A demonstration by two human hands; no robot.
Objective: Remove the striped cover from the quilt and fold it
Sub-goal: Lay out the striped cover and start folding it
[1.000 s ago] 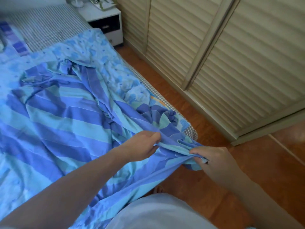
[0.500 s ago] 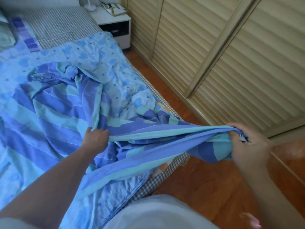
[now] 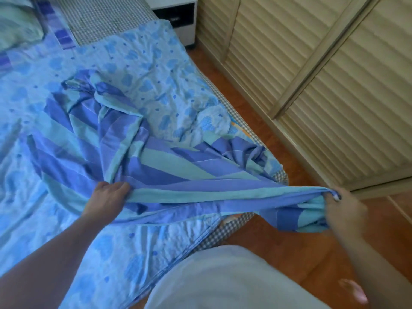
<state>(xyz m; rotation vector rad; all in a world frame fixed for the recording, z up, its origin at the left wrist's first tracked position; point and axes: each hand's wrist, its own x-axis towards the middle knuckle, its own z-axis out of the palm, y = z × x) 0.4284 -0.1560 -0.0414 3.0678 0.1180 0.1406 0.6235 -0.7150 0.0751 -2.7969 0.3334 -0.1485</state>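
Observation:
The striped cover [image 3: 169, 172], blue and teal, lies crumpled across the middle of the bed on top of the light-blue patterned quilt [image 3: 156, 70]. One edge of the cover is stretched taut between my hands. My left hand [image 3: 107, 198] grips that edge over the bed, fingers curled round the cloth. My right hand [image 3: 344, 211] holds the bunched corner out over the floor, past the bed's corner. Part of the cover hangs below my right hand.
The checked mattress [image 3: 231, 228] shows at the bed's near corner and at the head end. A pillow [image 3: 17, 25] lies top left. A white bedside cabinet [image 3: 178, 14] stands by the louvred wardrobe doors [image 3: 323, 74]. Orange wooden floor [image 3: 289, 248] runs between bed and wardrobe.
My hands have drawn apart: the right pulled the cover's corner out over the floor, the left slid along the edge over the bed. The cover is now stretched and dragged toward me.

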